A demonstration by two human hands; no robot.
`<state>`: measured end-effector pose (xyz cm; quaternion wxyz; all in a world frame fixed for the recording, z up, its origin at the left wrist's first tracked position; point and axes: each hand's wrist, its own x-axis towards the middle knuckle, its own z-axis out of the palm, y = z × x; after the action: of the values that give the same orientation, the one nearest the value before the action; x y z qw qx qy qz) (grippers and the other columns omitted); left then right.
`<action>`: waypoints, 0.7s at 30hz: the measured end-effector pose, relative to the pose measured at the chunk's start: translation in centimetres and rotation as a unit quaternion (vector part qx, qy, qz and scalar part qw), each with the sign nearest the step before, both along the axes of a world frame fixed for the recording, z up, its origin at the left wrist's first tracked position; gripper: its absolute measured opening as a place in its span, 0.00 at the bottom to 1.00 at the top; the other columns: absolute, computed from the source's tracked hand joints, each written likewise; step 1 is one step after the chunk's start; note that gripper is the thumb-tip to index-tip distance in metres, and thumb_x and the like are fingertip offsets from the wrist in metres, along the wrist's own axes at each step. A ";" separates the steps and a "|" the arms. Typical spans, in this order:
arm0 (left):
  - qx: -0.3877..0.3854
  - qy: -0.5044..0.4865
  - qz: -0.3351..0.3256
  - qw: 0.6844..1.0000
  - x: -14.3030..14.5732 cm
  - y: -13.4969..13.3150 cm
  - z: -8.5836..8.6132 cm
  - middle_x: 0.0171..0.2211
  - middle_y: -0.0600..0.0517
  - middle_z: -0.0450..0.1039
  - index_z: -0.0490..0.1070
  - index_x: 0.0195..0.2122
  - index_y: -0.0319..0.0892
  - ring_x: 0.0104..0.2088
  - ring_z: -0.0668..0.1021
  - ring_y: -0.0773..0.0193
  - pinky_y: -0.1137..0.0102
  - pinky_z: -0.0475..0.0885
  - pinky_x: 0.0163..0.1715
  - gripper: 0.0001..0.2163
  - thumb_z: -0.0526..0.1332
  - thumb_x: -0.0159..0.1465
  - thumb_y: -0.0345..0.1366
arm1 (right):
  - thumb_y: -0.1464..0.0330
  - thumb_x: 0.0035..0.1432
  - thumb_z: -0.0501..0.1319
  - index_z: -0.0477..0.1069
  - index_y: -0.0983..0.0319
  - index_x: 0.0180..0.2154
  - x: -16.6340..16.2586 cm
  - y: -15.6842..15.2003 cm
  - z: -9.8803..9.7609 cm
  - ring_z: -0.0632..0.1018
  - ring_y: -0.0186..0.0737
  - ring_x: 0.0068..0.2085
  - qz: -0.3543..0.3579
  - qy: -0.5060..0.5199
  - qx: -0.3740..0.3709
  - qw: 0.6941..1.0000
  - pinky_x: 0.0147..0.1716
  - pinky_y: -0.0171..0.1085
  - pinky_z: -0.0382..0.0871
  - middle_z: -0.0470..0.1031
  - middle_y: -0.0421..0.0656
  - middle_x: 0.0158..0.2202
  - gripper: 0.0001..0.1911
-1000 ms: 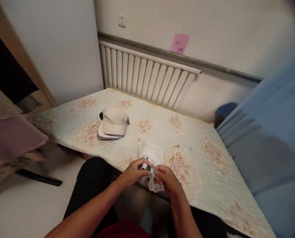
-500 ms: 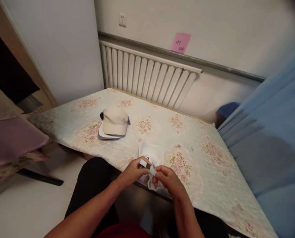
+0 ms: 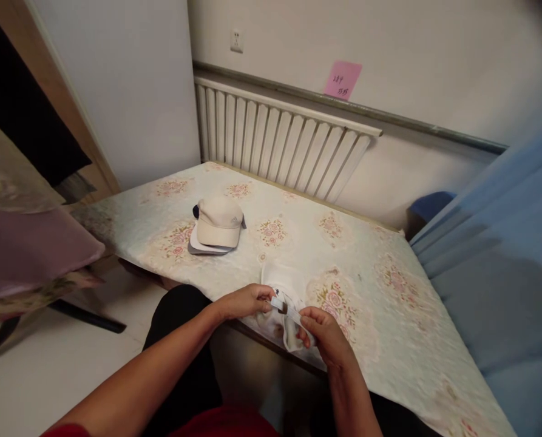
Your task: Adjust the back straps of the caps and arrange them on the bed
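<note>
A white cap (image 3: 280, 276) lies at the near edge of the flower-patterned bed, its brim pointing away from me. Its back strap (image 3: 293, 314) is stretched between my hands, with a small dark buckle or patch (image 3: 283, 309) in the middle. My left hand (image 3: 247, 301) pinches the strap's left end between thumb and fingers. On the other side, my right hand (image 3: 329, 335) is closed on the strap's right part, beside the cap's opening. Farther left on the bed sits a stack of caps (image 3: 220, 212), a beige one on top.
Behind the bed, a white radiator (image 3: 271, 136) runs along the wall below a pipe. A blue curtain (image 3: 498, 243) hangs at the right. To the left stands a chair with draped cloths (image 3: 34, 249). The bed's near edge (image 3: 243, 331) is by my knees.
My hands have moved slightly apart, and the strap now shows longer between them. My left hand has shifted its grip toward the strap's left end. The view has turned a little left.
</note>
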<state>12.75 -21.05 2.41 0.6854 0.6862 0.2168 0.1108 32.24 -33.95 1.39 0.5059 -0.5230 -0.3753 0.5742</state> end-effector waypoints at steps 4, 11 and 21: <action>-0.043 -0.013 -0.010 0.999 0.2 0.0 0.6 0.24 0.58 0.65 0.70 0.31 0.39 0.25 0.64 0.72 0.75 0.58 0.29 0.07 0.63 0.51 0.35 | 0.60 0.47 0.65 0.71 0.63 0.27 0.1 -0.1 -0.1 0.65 0.29 0.17 -0.006 -0.005 -0.001 1.000 0.19 0.31 0.55 0.70 0.37 0.17 0.12; -0.040 -0.019 -0.023 0.999 -0.1 0.8 1.0 0.29 0.54 0.71 0.74 0.36 0.40 0.29 0.68 0.70 0.74 0.61 0.34 0.12 0.62 0.56 0.42 | 0.61 0.48 0.65 0.71 0.63 0.29 0.4 -0.1 -0.2 0.64 0.28 0.16 -0.014 -0.007 0.000 1.000 0.19 0.31 0.55 0.70 0.37 0.17 0.11; -0.006 -0.010 -0.015 1.000 -0.3 0.5 1.9 0.31 0.52 0.74 0.76 0.37 0.40 0.32 0.71 0.67 0.74 0.64 0.35 0.21 0.51 0.62 0.52 | 0.62 0.48 0.65 0.71 0.64 0.29 0.3 -0.1 -0.1 0.64 0.28 0.16 -0.006 -0.005 0.001 1.000 0.19 0.31 0.54 0.70 0.37 0.17 0.11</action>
<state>12.50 -20.52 4.34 0.6937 0.6837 0.2001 0.1063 32.50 -34.02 1.30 0.5081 -0.5280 -0.3753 0.5677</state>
